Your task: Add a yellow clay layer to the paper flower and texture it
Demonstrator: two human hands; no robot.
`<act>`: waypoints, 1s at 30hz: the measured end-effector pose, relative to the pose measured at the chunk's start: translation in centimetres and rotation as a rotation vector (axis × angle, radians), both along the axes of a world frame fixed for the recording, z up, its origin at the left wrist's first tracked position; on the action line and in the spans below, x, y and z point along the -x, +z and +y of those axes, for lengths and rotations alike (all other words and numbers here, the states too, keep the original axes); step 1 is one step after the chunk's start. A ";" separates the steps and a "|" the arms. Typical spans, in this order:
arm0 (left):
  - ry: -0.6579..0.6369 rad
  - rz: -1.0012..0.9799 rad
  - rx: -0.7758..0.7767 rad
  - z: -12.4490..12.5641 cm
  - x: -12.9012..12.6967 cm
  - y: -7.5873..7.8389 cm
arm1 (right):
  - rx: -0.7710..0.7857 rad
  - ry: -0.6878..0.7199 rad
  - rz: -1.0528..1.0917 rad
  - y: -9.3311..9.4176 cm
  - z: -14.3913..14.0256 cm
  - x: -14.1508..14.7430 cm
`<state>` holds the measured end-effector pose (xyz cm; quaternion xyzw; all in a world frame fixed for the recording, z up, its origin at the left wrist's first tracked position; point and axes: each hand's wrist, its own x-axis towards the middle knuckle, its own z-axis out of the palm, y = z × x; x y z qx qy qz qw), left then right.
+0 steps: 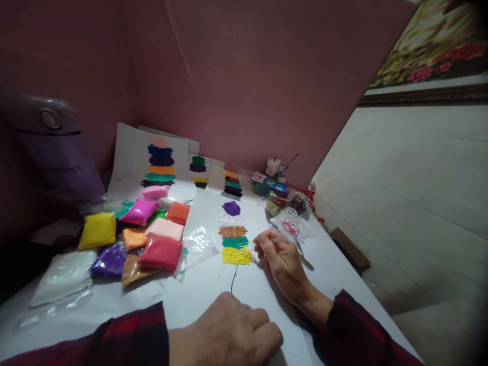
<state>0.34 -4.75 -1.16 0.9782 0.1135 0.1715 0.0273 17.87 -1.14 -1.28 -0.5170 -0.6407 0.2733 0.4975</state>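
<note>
My left hand point(229, 333) rests as a loose fist on the white sheet point(213, 290) near the front edge, holding nothing I can see. My right hand point(280, 259) lies further out, its fingertips bent beside the yellow clay band point(236, 255). That band is the lowest of a stack of textured clay stripes: purple point(231, 207), white, brown point(232, 231), green point(235, 242), yellow. A thin dark line point(234, 278) runs down from the yellow band. A metal tool point(303, 254) lies just right of my right hand.
Bags of coloured clay lie at left: yellow point(97, 230), magenta point(139, 211), orange point(178, 212), red point(160, 252), purple point(109, 262). Finished striped sheets point(160, 162) lean on the pink wall. A box with brushes point(270, 180) and plastic wrappers point(292, 226) sit at the back right.
</note>
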 end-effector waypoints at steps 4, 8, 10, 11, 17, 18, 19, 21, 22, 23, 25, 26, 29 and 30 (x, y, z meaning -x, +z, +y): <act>-0.012 0.013 0.015 0.1 -0.1 0.0 | 0.011 0.001 0.007 0.0 0.0 0.0; -0.011 -0.002 0.014 0.1 -0.1 -0.1 | 0.015 -0.001 0.000 0.0 0.0 0.0; -0.012 0.006 0.018 0.1 0.0 0.0 | 0.002 -0.005 -0.015 0.0 0.0 0.0; -0.013 0.011 0.020 0.1 0.0 0.1 | -0.003 -0.007 -0.020 0.0 0.0 0.0; -0.012 0.035 0.029 -0.1 0.0 0.5 | 0.011 -0.003 -0.031 -0.1 0.1 0.0; -0.012 0.036 0.028 -0.1 0.0 0.5 | 0.006 -0.005 -0.034 -0.1 0.1 0.0; -0.011 0.037 0.027 -0.1 0.0 0.5 | 0.000 -0.007 -0.034 -0.1 0.1 0.0; -0.003 0.030 0.025 -0.1 0.0 0.4 | -0.007 -0.009 -0.028 0.0 0.0 0.0; -0.003 0.027 0.025 -0.1 0.0 0.4 | -0.005 -0.007 -0.022 0.0 0.0 0.0; -0.005 0.026 0.025 0.0 0.0 0.4 | 0.000 -0.004 -0.017 0.0 0.0 0.0; -0.011 0.032 0.028 0.0 0.1 0.5 | 0.011 0.001 -0.009 -0.1 0.0 0.0; -0.013 0.037 0.029 0.0 0.1 0.5 | 0.013 0.001 -0.009 -0.1 0.0 0.0; -0.009 0.050 0.036 -0.1 0.0 0.6 | 0.004 -0.001 -0.017 -0.1 0.1 0.0; -0.007 0.051 0.035 -0.1 0.0 0.6 | 0.000 0.000 -0.021 -0.1 0.1 0.0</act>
